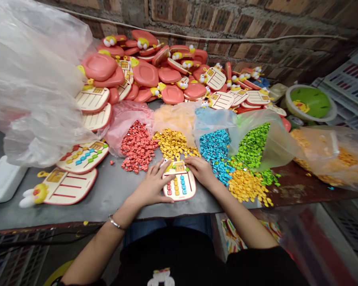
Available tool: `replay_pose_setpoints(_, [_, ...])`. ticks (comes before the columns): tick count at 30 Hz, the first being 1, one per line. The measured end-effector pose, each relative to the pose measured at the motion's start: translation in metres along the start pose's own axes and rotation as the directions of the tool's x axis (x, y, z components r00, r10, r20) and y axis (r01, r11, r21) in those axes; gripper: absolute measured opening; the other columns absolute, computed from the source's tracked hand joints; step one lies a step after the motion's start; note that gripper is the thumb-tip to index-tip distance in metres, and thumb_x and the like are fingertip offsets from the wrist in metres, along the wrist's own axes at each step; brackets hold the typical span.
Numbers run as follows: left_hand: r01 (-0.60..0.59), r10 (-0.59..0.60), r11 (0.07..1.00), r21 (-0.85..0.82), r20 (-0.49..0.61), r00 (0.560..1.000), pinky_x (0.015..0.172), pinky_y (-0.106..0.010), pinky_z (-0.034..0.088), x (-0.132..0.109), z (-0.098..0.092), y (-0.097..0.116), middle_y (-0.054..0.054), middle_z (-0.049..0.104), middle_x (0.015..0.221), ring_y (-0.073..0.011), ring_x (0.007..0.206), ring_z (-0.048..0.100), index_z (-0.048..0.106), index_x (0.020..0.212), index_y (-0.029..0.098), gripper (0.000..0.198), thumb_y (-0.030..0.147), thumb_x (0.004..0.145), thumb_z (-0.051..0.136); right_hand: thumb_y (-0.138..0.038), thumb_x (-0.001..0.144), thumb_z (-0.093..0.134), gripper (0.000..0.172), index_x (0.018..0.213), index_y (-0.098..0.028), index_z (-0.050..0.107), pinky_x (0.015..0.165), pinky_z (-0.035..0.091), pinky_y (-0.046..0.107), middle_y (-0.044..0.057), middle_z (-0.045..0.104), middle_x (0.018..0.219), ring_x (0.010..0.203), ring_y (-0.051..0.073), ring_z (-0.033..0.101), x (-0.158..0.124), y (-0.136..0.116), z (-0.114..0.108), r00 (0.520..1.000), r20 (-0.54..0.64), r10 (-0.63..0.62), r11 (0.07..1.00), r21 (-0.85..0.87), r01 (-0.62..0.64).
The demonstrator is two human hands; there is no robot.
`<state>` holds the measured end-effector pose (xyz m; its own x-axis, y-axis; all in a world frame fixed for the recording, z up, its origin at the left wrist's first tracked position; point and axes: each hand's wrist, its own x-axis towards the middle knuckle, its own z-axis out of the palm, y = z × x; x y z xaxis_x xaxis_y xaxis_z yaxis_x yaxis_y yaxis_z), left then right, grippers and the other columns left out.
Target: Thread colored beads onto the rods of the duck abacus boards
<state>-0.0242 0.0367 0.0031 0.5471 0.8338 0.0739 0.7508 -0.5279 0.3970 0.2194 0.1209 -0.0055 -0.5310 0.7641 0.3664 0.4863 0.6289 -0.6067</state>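
A cream toy board [188, 192] with a red rim lies flat on the table in front of me. Red, yellow and blue pieces sit in rows along its slots, and the right-hand slot shows bare. My left hand [152, 183] grips the board's left side, thumb at the lower edge and fingers reaching over the top left. At the upper right corner, my right hand [201, 171] has bent fingers at a small green piece [187, 169] by the top of the bare slot. The fingertips partly hide their contact with it.
Behind the board, bags spill red pieces [139, 145], yellow pieces [174, 142], blue pieces [215, 147] and green pieces [253, 145]. More yellow pieces [247, 186] lie right. Stacked boards [146, 73] line the brick wall. Two boards [70, 186] and a plastic bag [41, 79] are left.
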Motion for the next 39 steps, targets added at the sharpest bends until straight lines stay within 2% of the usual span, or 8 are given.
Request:
replay_pose_setpoints(6, [-0.004,0.004,1.0,0.017,-0.006,1.0,0.111,-0.058,0.02,0.0,0.0,0.001,-0.015,0.016,0.16,-0.0416,0.144,0.011,0.054,0.133,0.026,0.078,0.072,0.07,0.065,-0.021,0.096,0.047,0.031,0.12,-0.022,0.065,0.1,0.05,0.048,0.009,0.066,0.123,0.118,0.025,0.059,-0.019,-0.008,0.003,1.0,0.023,-0.015,1.0,-0.016,0.015])
replay_pose_setpoints(9, [-0.005,0.005,1.0,0.024,-0.004,1.0,0.111,-0.058,0.021,0.001,-0.001,0.001,-0.015,0.016,0.159,-0.0411,0.145,0.011,0.054,0.133,0.027,0.078,0.07,0.069,0.067,-0.021,0.094,0.049,0.028,0.115,-0.023,0.067,0.1,0.048,0.052,0.008,0.067,0.122,0.123,0.027,0.053,-0.027,-0.015,-0.006,0.998,0.036,-0.045,0.998,-0.036,0.047])
replay_pose_setpoints(13, [-0.009,0.009,0.999,0.036,-0.001,1.0,0.111,-0.058,0.021,0.0,-0.002,0.002,-0.016,0.015,0.159,-0.0408,0.145,0.01,0.053,0.133,0.026,0.078,0.069,0.069,0.068,-0.023,0.094,0.053,0.02,0.105,-0.022,0.07,0.095,0.049,0.049,0.01,0.066,0.114,0.111,0.026,0.057,-0.017,-0.026,-0.007,0.998,0.003,-0.065,0.997,-0.05,0.065])
replay_pose_setpoints(16, [-0.005,0.005,0.999,0.042,0.004,1.0,0.111,-0.059,0.021,0.0,-0.002,0.002,-0.016,0.015,0.16,-0.0412,0.145,0.01,0.053,0.133,0.026,0.078,0.069,0.069,0.068,-0.022,0.094,0.053,0.022,0.11,-0.021,0.068,0.089,0.053,0.041,0.012,0.064,0.112,0.103,0.023,0.06,0.003,-0.03,0.008,0.993,0.031,-0.118,0.992,-0.048,0.119])
replay_pose_setpoints(20, [-0.005,0.004,0.999,0.052,0.004,1.0,0.11,-0.06,0.023,0.0,-0.002,0.002,-0.016,0.016,0.159,-0.0417,0.144,0.012,0.053,0.132,0.026,0.078,0.068,0.068,0.07,-0.017,0.094,0.051,0.019,0.095,-0.019,0.07,0.081,0.055,0.037,0.009,0.068,0.096,0.092,0.021,0.063,0.021,-0.023,0.024,0.981,0.086,-0.176,0.982,-0.055,0.181])
replay_pose_setpoints(30, [-0.011,0.011,0.998,0.055,-0.016,1.0,0.108,-0.06,0.025,0.0,0.001,0.0,-0.017,0.019,0.158,-0.0431,0.143,0.015,0.056,0.13,0.025,0.076,0.067,0.068,0.071,-0.021,0.095,0.051,0.023,0.11,-0.02,0.068,0.093,0.051,0.046,0.011,0.069,0.111,0.105,0.024,0.06,-0.016,-0.004,0.003,0.994,-0.02,-0.107,0.982,-0.156,0.103])
replay_pose_setpoints(35, [-0.024,0.025,0.999,0.046,-0.035,0.999,0.108,-0.061,0.025,-0.001,0.003,-0.001,-0.015,0.019,0.159,-0.0435,0.142,0.017,0.057,0.13,0.025,0.075,0.068,0.069,0.069,-0.019,0.094,0.052,0.021,0.103,-0.021,0.07,0.091,0.05,0.047,0.01,0.069,0.106,0.105,0.025,0.056,-0.021,-0.022,-0.001,0.999,0.011,-0.041,0.983,-0.181,0.043])
replay_pose_setpoints(39, [-0.029,0.03,0.999,0.032,-0.04,0.999,0.107,-0.061,0.027,0.0,0.003,-0.003,-0.014,0.019,0.159,-0.0443,0.142,0.019,0.056,0.131,0.027,0.076,0.069,0.069,0.069,-0.025,0.094,0.053,0.018,0.089,-0.022,0.069,0.088,0.05,0.041,0.006,0.069,0.096,0.097,0.022,0.059,-0.03,-0.025,-0.023,1.0,0.009,-0.012,0.999,-0.038,0.012])
